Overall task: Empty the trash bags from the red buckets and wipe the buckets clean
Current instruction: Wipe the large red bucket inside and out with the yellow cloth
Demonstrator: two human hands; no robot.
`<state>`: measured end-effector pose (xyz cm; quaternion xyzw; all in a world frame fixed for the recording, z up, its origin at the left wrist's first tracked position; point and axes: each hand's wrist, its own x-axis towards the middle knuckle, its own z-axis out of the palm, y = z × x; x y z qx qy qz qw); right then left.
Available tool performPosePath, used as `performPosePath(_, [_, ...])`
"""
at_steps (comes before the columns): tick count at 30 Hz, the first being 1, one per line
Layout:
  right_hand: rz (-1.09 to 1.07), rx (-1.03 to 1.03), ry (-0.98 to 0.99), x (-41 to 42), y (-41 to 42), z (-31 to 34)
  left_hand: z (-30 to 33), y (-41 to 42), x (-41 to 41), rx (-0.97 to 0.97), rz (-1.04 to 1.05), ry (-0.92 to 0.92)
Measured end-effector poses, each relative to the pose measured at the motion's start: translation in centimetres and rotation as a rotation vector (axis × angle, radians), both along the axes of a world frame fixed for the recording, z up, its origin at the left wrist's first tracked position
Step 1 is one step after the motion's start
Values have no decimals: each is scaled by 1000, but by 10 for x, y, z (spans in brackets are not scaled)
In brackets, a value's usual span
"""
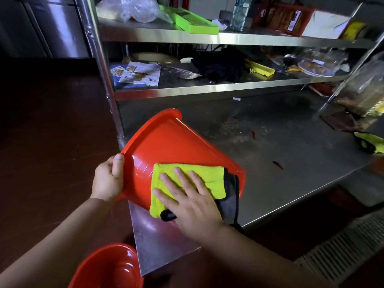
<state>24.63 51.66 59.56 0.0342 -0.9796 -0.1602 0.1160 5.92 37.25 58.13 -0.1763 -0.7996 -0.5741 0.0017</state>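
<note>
At the centre of the frame we hold a glossy red bucket (176, 146) tipped on its side over the near corner of the steel table (291, 173), its rim toward the upper left. Our left hand (108, 179) grips that rim, thumb curled over it, while our right hand (187, 202) presses one yellow-and-black cloth (205, 177) flat against the wall, fingers straight and spread. We count two red buckets; the second bucket (108, 269) sits at the lower left.
</note>
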Motion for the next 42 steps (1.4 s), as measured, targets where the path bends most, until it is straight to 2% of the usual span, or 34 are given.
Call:
performPosePath(4, [-114,-167,58,-4,33,19,6,10,2,9,-41,-55])
performPosePath(8, [-284,-370,146,-15,69,33,-5,2,4,108,-26,-46])
performPosePath(12, [-533,-841,110,-24,113,45,-16,-7,6,147,-36,-19])
performPosePath(13, [-545,-869,99,-24,116,45,-17,-8,6,157,-55,-30])
performPosePath(16, [-507,-767,117,-21,109,41,-11,-10,6,174,-83,-165])
performPosePath(18, [-481,-651,122,-18,95,38,7,-9,6,105,-75,-159])
performPosePath(20, [-456,-540,132,-11,76,34,37,2,-2,-83,-46,-37])
performPosePath(22, [-411,-459,153,-1,53,30,69,24,-17,-390,-44,83])
performPosePath(23, [-389,-427,154,5,43,27,81,35,-25,-489,-71,83])
performPosePath(26, [-264,-328,154,25,17,14,100,53,-35,-492,-135,-64])
performPosePath(30, [-37,-187,183,37,-3,-1,91,47,-28,-534,-72,111])
performPosePath(33, [-10,-214,174,33,6,3,87,36,-27,-455,-35,139])
performPosePath(38, [-217,-417,156,13,41,22,73,21,-22,-257,-61,59])
performPosePath(40, [-338,-581,127,-3,58,28,64,9,-20,-165,-86,16])
performPosePath(42, [-513,-830,57,-19,76,35,56,-2,-16,-108,-89,-12])
